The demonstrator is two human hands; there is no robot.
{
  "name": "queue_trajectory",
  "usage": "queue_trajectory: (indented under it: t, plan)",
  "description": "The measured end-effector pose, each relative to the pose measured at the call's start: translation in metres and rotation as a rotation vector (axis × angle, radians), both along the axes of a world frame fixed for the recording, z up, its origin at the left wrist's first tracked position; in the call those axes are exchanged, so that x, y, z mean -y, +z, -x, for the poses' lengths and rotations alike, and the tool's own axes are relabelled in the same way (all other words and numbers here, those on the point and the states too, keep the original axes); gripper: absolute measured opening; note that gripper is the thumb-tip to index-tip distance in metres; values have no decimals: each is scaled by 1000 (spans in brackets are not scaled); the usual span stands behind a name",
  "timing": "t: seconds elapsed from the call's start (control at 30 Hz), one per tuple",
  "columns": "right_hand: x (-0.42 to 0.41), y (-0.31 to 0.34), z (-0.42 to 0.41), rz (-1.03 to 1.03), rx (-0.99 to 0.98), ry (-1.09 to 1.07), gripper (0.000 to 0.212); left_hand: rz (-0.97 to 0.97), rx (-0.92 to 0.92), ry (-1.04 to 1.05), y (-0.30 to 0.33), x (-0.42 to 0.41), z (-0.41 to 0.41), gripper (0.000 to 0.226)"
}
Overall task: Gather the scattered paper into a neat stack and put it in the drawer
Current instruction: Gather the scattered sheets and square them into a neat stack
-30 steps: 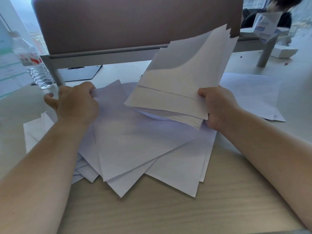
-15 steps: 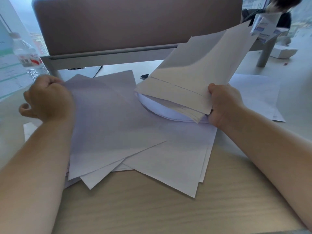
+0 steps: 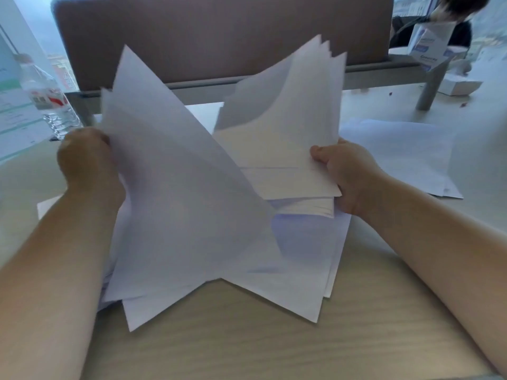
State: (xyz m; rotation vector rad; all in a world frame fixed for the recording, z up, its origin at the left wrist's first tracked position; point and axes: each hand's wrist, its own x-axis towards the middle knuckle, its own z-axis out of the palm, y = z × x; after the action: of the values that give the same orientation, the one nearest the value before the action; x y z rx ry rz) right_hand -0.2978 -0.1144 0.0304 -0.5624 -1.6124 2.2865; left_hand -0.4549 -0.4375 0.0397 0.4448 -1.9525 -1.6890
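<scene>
Since half a second ago my left hand (image 3: 87, 160) has lifted its sheets off the desk and swung them up and inward, so they now stand tilted toward the bundle on the right. That hand is curled round the left edge of the raised sheets (image 3: 175, 187), though its fingertips are hidden behind the paper. My right hand (image 3: 348, 176) pinches the gathered bundle (image 3: 285, 149) at its right edge, thumb on top, with the far end fanned upward. More loose sheets (image 3: 296, 270) lie flat and skewed on the wooden desk (image 3: 274, 346) beneath both handfuls, and a further few sheets (image 3: 400, 154) sit well apart to the right. To do this step well, I judge I should lay the left handful onto the bundle, then square the edges against the desk rather than force them in the air, since the raised sheets are floppy and may slide or crease. No drawer is in view, so stowing comes later. A water bottle (image 3: 52, 102) stands near my left hand and could be knocked. A brown partition (image 3: 219, 37) closes the far edge, with boxes (image 3: 430, 48) beyond it.
</scene>
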Motion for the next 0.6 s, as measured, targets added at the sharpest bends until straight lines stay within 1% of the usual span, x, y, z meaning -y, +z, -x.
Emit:
queue_trajectory:
  t: [0.03, 0.1, 0.17, 0.3, 0.4, 0.6]
  plan:
    - [0, -1, 1, -34, -1, 56, 24, 111, -15, -40, 2, -9, -8, 10]
    - [0, -3, -1, -110, 10, 169, 23, 276, -94, -87, 3, -27, -25, 21]
    - [1, -4, -4, -171, 28, 253, 22, 441, -79, -102, -3, -33, -32, 25]
    - [1, -7, -6, -242, 38, 369, 25, 610, -134, -142, -14, -44, -30, 19]
    - [1, -8, -6, -243, 45, 408, 27, 649, -187, -155, -21, -43, -28, 20]
    - [1, -8, -5, -235, 64, 413, 23, 641, -178, -115, -20, -38, -28, 24]
